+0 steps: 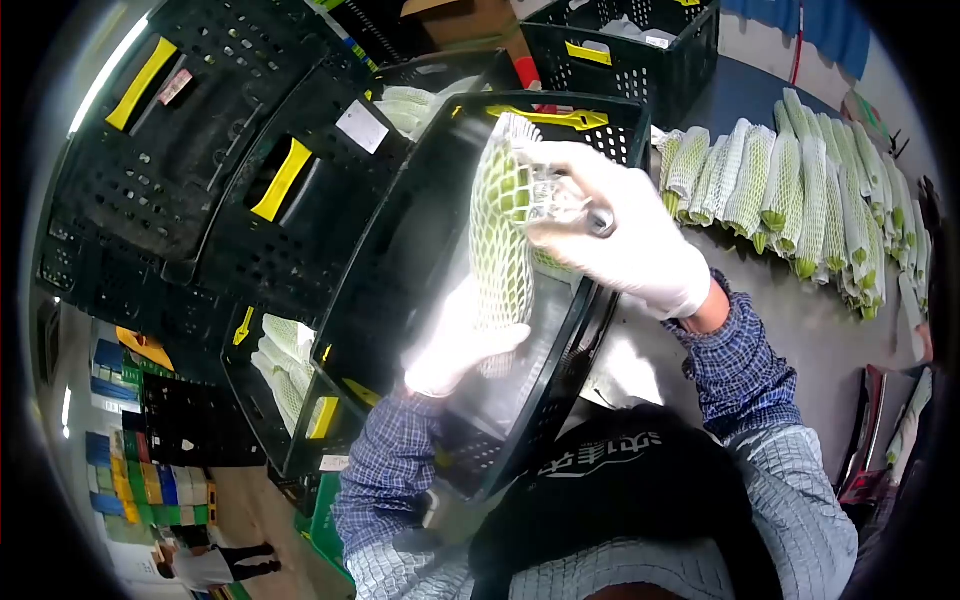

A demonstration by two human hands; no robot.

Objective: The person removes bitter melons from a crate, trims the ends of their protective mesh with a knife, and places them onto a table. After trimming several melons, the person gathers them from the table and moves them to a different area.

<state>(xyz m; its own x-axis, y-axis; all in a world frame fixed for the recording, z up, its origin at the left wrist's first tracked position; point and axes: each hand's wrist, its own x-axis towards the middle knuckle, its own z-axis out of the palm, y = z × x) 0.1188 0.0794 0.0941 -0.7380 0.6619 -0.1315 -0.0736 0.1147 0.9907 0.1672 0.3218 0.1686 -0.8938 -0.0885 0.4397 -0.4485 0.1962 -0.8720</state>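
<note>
A long green vegetable (497, 235) in a white foam net sleeve is held upright over a black crate (395, 250). My left hand (455, 340), in a white glove, is closed around its lower end, with the thumb across the front. My right hand (630, 225), also gloved, has thumb and fingers closed on bunched netting at the vegetable's upper side. A small dark round thing shows between those right fingers; I cannot tell what it is. Part of another netted vegetable (553, 268) shows below my right hand, inside the crate.
Many netted green vegetables (790, 190) lie in a row on the grey table (730, 300) at right. Stacked black crates (200, 130) with yellow handles rise at left. Another crate (660, 75) stands behind. A person (205, 565) is far off at lower left.
</note>
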